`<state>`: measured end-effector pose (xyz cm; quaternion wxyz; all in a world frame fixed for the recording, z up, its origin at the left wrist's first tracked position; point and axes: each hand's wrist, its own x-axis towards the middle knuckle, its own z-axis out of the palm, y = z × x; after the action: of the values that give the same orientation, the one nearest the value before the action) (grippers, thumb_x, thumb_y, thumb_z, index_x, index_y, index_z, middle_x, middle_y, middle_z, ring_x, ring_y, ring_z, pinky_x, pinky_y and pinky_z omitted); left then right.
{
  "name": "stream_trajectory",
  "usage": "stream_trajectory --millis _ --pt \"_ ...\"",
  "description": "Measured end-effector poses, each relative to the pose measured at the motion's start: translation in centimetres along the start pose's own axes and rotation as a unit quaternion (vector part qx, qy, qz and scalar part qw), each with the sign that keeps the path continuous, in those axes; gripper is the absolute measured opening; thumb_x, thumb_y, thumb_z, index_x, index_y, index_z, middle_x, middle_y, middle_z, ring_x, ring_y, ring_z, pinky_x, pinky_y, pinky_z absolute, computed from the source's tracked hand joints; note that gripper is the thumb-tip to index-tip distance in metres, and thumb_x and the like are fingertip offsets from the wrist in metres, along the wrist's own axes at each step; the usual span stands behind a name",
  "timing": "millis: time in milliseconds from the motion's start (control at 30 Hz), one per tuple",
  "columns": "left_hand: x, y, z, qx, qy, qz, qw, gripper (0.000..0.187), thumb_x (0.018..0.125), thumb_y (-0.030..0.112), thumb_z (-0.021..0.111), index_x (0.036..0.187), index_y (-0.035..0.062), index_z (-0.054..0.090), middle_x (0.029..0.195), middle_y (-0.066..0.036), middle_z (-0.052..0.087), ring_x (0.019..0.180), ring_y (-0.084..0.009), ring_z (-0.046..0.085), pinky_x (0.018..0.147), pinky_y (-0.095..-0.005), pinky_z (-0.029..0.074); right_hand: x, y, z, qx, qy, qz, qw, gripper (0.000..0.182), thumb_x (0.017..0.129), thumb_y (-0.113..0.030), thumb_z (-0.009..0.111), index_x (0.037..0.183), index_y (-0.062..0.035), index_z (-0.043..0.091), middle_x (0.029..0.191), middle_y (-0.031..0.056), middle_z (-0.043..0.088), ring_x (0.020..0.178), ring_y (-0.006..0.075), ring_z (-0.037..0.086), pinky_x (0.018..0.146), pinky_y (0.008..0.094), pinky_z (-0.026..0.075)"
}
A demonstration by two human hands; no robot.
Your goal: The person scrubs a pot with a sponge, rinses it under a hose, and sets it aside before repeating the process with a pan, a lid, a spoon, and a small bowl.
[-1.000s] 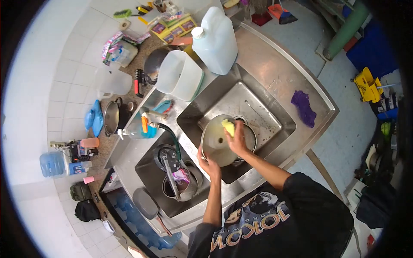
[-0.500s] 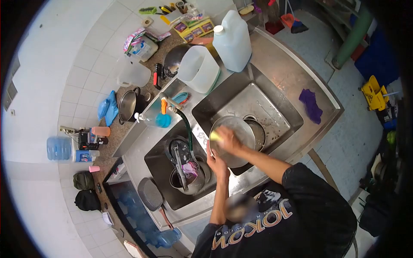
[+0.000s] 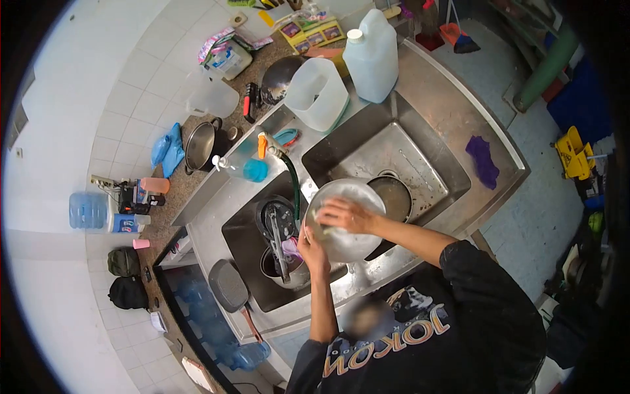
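A round metal bowl [image 3: 357,244] is tilted above the divider between the two sink basins. My left hand [image 3: 314,253] is closed on its left rim. Inside the bowl, my right hand [image 3: 346,215] presses a sponge against the surface; only a pale yellow bit shows by the fingers, blurred. Just behind the bowl, a round pan [image 3: 392,199] stands in the right basin [image 3: 420,171]. In the left basin [image 3: 246,256] are a dark pan [image 3: 277,217], a metal pot [image 3: 292,277] and a pink-and-white cloth or packet [image 3: 291,247].
A faucet with a dark green hose [image 3: 292,180] hangs over the left basin. A large jug [image 3: 373,62] and a translucent tub [image 3: 317,98] stand behind the sink. A purple cloth [image 3: 482,161] lies on the right drainboard, and a square frying pan [image 3: 228,287] on the left.
My hands and the bowl have shifted slightly left. My right hand has turned flatter over the bowl, hiding most of the sponge. More of the pan behind shows.
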<state>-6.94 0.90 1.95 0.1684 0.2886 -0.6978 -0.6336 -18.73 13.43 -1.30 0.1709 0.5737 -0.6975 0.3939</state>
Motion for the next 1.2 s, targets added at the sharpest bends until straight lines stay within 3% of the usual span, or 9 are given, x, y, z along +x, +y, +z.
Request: stream_trajectory --millis 133,267,367,500,700,867,1033,1100,1200 --pt "-0.2 1.2 -0.5 -0.069 0.099 0.008 0.993 0.037 0.103 0.017 0.039 0.132 -0.0031 0.050 0.126 -0.013 0.058 0.111 -0.0186 0.055 0.095 -0.0310 0.044 -0.7 0.9 -1.8 -0.063 -0.008 0.096 0.993 0.041 0.077 -0.007 0.060 0.118 0.0005 0.058 0.125 0.0159 0.058 0.121 0.0336 0.052 0.107 0.0428 0.038" --pt "0.6 -0.4 0.2 -0.150 0.234 -0.014 0.961 0.038 0.103 0.015 0.039 0.135 -0.0024 0.048 0.130 -0.015 0.055 0.114 -0.0222 0.054 0.098 -0.0330 0.042 -1.9 -5.2 -0.2 0.176 -0.112 0.368 0.906 0.052 0.077 0.000 0.060 0.128 0.0024 0.051 0.131 0.0218 0.054 0.124 0.0346 0.050 0.106 0.0438 0.040" --pt "1.1 -4.4 -0.4 0.005 0.240 0.016 0.971 0.037 0.103 0.016 0.040 0.131 -0.0049 0.050 0.125 -0.014 0.058 0.110 -0.0211 0.055 0.095 -0.0318 0.042 -1.4 -8.3 0.7 0.178 -0.153 0.288 0.928 0.049 0.075 0.003 0.058 0.124 -0.0005 0.056 0.131 0.0201 0.054 0.125 0.0333 0.050 0.107 0.0437 0.039" --pt "0.2 -2.4 -0.8 -0.093 0.248 0.004 0.964 0.030 0.103 0.021 0.040 0.109 -0.0031 0.058 0.106 -0.009 0.061 0.093 -0.0154 0.057 0.084 -0.0285 0.046 -2.1 -2.1 2.2 0.126 -0.003 0.240 0.963 0.052 0.071 0.011 0.054 0.118 -0.0087 0.064 0.128 0.0088 0.060 0.128 0.0353 0.047 0.110 0.0416 0.036" --pt "-2.7 0.0 1.1 0.038 0.166 0.061 0.983 0.033 0.102 0.014 0.043 0.127 -0.0055 0.053 0.109 -0.010 0.063 0.096 -0.0133 0.055 0.085 -0.0271 0.044 3.3 -3.6 3.0 0.103 0.105 0.317 0.937 0.045 0.079 -0.008 0.062 0.123 -0.0016 0.060 0.132 0.0189 0.055 0.131 0.0356 0.043 0.111 0.0419 0.033" --pt "-1.1 -1.6 -3.5 -0.097 0.198 -0.032 0.975 0.033 0.103 0.016 0.041 0.125 -0.0050 0.054 0.110 -0.011 0.063 0.096 -0.0145 0.057 0.083 -0.0289 0.047 -1.2 -7.2 2.1 0.210 -0.192 0.122 0.951 0.046 0.073 0.000 0.059 0.117 -0.0133 0.067 0.132 0.0041 0.058 0.137 0.0275 0.037 0.116 0.0481 0.023" --pt "-1.0 -1.5 -5.4 0.070 0.167 0.095 0.979 0.032 0.101 0.009 0.042 0.128 -0.0046 0.053 0.118 -0.013 0.062 0.104 -0.0174 0.058 0.089 -0.0291 0.045 -0.7 -3.6 3.9 0.115 -0.059 0.250 0.959 0.058 0.067 0.011 0.056 0.118 -0.0155 0.067 0.133 0.0019 0.058 0.138 0.0276 0.035 0.113 0.0407 0.032" --pt "-1.3 -0.3 -4.5 0.091 0.149 0.110 0.978 0.033 0.100 0.006 0.042 0.130 -0.0047 0.052 0.118 -0.014 0.063 0.104 -0.0191 0.058 0.092 -0.0294 0.044 2.8 -5.2 5.2 0.110 0.132 0.346 0.922 0.055 0.069 0.010 0.057 0.120 -0.0123 0.065 0.132 0.0071 0.058 0.136 0.0305 0.038 0.110 0.0377 0.037" --pt "-0.5 -0.5 -5.0 0.101 0.170 0.129 0.972 0.031 0.100 0.006 0.043 0.127 -0.0045 0.055 0.115 -0.013 0.064 0.101 -0.0187 0.059 0.090 -0.0295 0.045 2.3 -8.6 6.4 0.205 0.026 0.277 0.938 0.051 0.072 0.008 0.056 0.119 -0.0075 0.064 0.130 0.0114 0.058 0.132 0.0329 0.043 0.108 0.0373 0.038"
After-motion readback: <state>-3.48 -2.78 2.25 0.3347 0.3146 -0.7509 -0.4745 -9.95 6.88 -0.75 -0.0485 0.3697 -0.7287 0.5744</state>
